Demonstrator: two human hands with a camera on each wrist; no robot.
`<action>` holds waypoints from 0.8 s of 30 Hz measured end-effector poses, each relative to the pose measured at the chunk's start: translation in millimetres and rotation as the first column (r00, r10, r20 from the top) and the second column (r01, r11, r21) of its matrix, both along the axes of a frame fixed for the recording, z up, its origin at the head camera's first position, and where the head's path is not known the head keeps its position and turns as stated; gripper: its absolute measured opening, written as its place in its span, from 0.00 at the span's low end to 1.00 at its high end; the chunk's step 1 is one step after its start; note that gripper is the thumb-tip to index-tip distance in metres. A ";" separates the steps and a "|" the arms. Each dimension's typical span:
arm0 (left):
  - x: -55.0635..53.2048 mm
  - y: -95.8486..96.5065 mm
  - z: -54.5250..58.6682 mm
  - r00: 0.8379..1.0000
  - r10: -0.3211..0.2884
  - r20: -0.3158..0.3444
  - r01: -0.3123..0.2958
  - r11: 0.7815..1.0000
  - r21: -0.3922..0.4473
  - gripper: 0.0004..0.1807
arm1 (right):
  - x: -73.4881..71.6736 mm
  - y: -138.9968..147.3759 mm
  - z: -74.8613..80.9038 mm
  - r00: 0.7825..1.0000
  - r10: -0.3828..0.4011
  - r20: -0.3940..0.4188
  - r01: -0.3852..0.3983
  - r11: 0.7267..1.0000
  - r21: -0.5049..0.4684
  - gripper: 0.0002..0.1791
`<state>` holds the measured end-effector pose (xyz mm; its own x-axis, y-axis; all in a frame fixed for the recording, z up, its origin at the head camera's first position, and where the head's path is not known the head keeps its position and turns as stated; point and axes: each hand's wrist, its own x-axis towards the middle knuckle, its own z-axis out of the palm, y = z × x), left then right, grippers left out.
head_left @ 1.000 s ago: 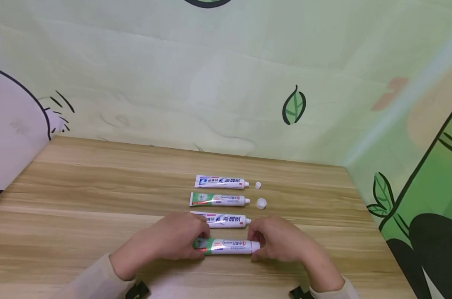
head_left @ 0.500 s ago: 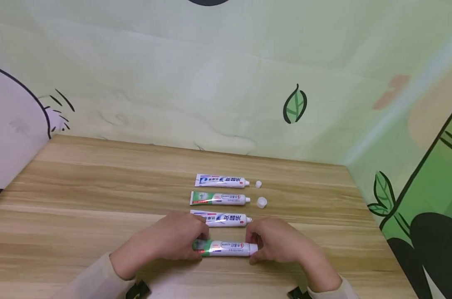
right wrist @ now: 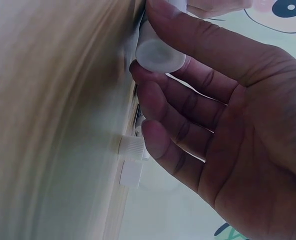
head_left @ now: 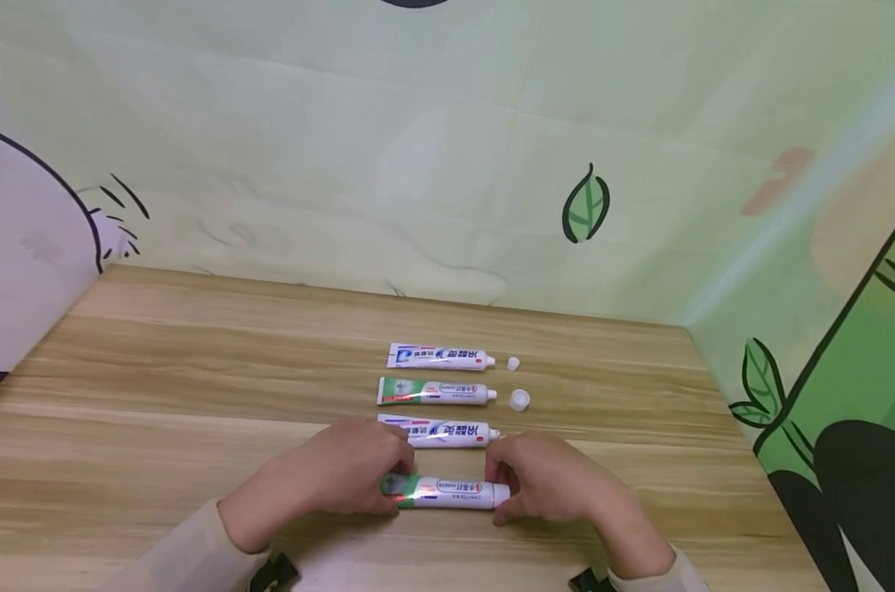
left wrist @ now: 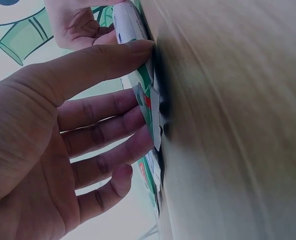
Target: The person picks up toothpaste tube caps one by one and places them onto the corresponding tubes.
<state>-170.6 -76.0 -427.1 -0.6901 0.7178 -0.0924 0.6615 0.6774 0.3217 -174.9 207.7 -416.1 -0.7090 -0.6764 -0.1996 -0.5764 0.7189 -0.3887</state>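
Observation:
A green-and-white toothpaste tube [head_left: 451, 492] lies flat on the wooden table, nearest the person, with its white cap [right wrist: 160, 55] on. My left hand [head_left: 354, 466] holds its green tail end between thumb and fingers. At the other end my right hand [head_left: 547, 477] pinches the cap end, thumb on the near side and fingers on the far side. Just beyond lies a blue-and-white toothpaste tube [head_left: 451, 433], uncapped, its tail partly behind my left hand. Farther back are another green-and-white tube [head_left: 436, 392] and another blue-and-white tube [head_left: 440, 357], both with bare nozzles.
A larger white cap [head_left: 520, 400] stands by the nozzle of the farther green tube. Beside the farthest tube sits a smaller white cap [head_left: 513, 363]. The wooden table [head_left: 196, 353] ends at a printed backdrop [head_left: 307, 164] at the back and sides.
The held tube has shifted slightly left and toward the person, and my right hand has moved left with it. My left hand stays nearly still. The other tubes and caps have stayed in place.

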 end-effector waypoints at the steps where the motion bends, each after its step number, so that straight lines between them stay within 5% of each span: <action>1: 0.1 0.0 -0.2 1.000 0.000 -0.001 0.000 1.000 0.001 0.13 | 0.0 -0.1 -0.5 1.000 0.001 0.001 -0.001 1.000 0.001 0.20; 24: -0.3 0.5 -1.0 1.000 0.014 0.024 -0.014 1.000 -0.008 0.16 | 0.5 -2.1 -2.2 1.000 -0.009 0.016 0.009 1.000 0.002 0.20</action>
<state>-170.9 -75.5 -428.1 -0.6974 0.7075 -0.1144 0.6443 0.6888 0.3322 -174.4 205.6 -418.3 -0.7118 -0.6694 -0.2124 -0.5633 0.7248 -0.3967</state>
